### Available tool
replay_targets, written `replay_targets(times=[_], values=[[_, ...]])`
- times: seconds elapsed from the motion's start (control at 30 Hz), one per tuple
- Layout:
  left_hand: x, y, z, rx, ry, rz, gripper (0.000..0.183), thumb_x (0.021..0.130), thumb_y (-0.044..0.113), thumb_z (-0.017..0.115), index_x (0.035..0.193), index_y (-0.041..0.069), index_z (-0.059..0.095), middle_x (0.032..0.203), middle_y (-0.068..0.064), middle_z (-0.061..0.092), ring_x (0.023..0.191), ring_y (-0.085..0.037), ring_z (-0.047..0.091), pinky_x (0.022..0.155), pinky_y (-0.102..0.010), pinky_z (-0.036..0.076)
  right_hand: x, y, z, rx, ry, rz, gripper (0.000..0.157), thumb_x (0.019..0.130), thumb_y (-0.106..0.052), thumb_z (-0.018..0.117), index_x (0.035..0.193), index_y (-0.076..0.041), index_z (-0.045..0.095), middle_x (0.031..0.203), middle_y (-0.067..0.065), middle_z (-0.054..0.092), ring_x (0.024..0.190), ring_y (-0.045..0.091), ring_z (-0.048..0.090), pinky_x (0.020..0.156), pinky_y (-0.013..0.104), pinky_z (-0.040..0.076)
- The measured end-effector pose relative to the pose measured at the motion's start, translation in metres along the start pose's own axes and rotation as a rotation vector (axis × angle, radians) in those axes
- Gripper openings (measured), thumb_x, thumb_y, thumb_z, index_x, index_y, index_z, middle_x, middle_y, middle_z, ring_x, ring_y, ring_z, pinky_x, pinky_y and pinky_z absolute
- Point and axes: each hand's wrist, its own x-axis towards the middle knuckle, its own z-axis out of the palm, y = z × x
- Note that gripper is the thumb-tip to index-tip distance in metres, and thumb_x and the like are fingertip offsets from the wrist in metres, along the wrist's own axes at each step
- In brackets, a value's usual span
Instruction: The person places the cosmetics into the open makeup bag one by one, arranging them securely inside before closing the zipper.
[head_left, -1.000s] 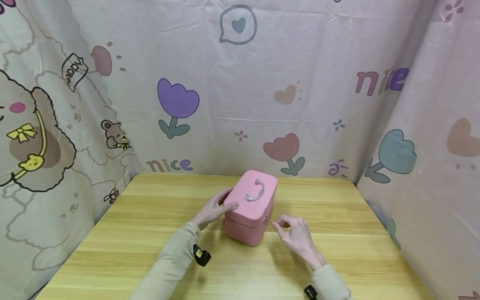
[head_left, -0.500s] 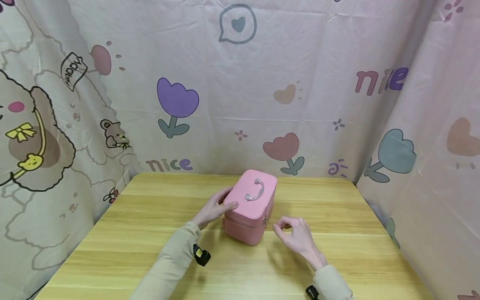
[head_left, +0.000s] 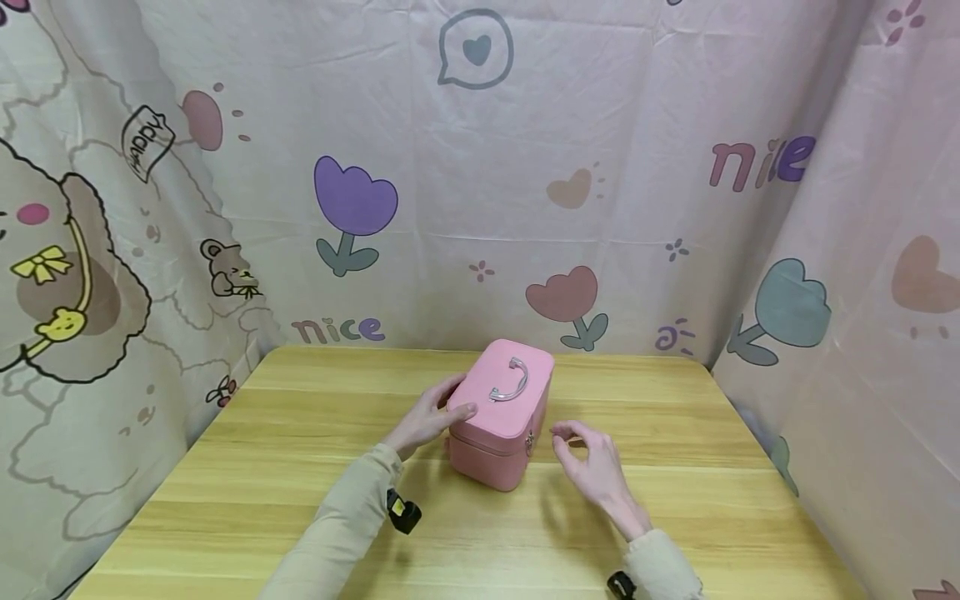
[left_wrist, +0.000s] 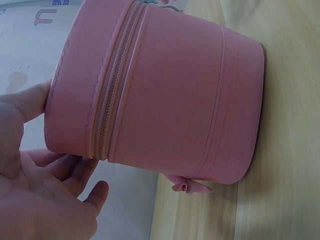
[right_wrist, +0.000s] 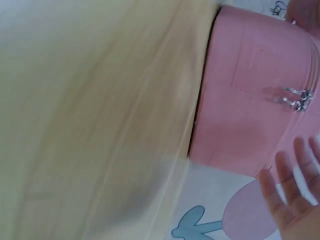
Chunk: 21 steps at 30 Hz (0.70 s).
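A pink cosmetic case [head_left: 501,417] with a silver handle [head_left: 512,382] on its lid stands on the wooden table. My left hand [head_left: 429,418] holds the lid's near left side, thumb on top and fingers down the side. In the left wrist view, the zipper [left_wrist: 115,85] runs round below the lid, its teeth together along the visible stretch. Two silver zipper pulls [right_wrist: 299,99] hang side by side on the case's right side. Beside them, touching nothing, is my right hand [head_left: 592,467], fingers loosely bent.
The wooden table [head_left: 300,483] reaches back to a printed curtain [head_left: 465,167], which also hangs along both sides. A small pink bow [left_wrist: 187,186] sticks out low on the case's left side.
My right hand has let go of a zipper pull and drawn slightly away to the right, its fingers loosening. The left hand and the case stay in place.
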Motion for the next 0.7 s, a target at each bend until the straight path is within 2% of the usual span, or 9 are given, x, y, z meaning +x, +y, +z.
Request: replay_targets(times=[0.2,0.33,0.5,0.57,0.7], values=[[-0.001,0.001,0.001,-0.001,0.007,-0.008,0.069,0.098,0.025,0.064,0.156,0.003,0.032,0.163,-0.022,0.032,0.151,-0.042,0.03,0.124,-0.056,0.025,0.003,-0.009,0.004,0.15,-0.036,0.092,0.035,0.091,-0.01,0.07,0.125,0.0,0.066,0.115,0.015,0.07,0.106,0.029,0.063,0.09,0.046,0.059],[-0.001,0.0,0.002,-0.008,0.015,-0.01,0.07,0.097,0.024,0.065,0.156,0.003,0.033,0.163,-0.021,0.032,0.152,-0.041,0.029,0.125,-0.055,0.024,0.005,-0.019,0.007,0.212,-0.069,0.118,0.043,0.093,-0.011,0.068,0.134,0.001,0.06,0.13,0.019,0.065,0.117,0.037,0.06,0.098,0.048,0.056],[0.0,-0.001,0.003,-0.014,0.031,-0.009,0.071,0.097,0.023,0.066,0.156,0.002,0.033,0.163,-0.021,0.033,0.152,-0.04,0.029,0.125,-0.054,0.025,0.005,-0.026,0.012,0.242,-0.089,0.133,0.045,0.094,-0.006,0.066,0.136,0.005,0.057,0.133,0.021,0.063,0.119,0.042,0.059,0.103,0.038,0.054],[0.0,-0.001,0.003,-0.02,0.039,-0.007,0.071,0.097,0.022,0.066,0.156,0.001,0.032,0.162,-0.021,0.033,0.152,-0.04,0.029,0.125,-0.054,0.025,0.005,-0.027,0.013,0.25,-0.086,0.14,0.045,0.093,-0.006,0.066,0.137,0.005,0.057,0.133,0.021,0.063,0.12,0.042,0.059,0.103,0.039,0.054],[0.0,-0.001,0.005,-0.027,0.057,-0.012,0.073,0.096,0.022,0.067,0.156,0.0,0.032,0.162,-0.021,0.033,0.151,-0.04,0.03,0.125,-0.053,0.025,0.005,-0.028,0.014,0.267,-0.087,0.147,0.048,0.093,-0.006,0.066,0.138,0.007,0.055,0.134,0.024,0.061,0.121,0.043,0.059,0.104,0.049,0.053]])
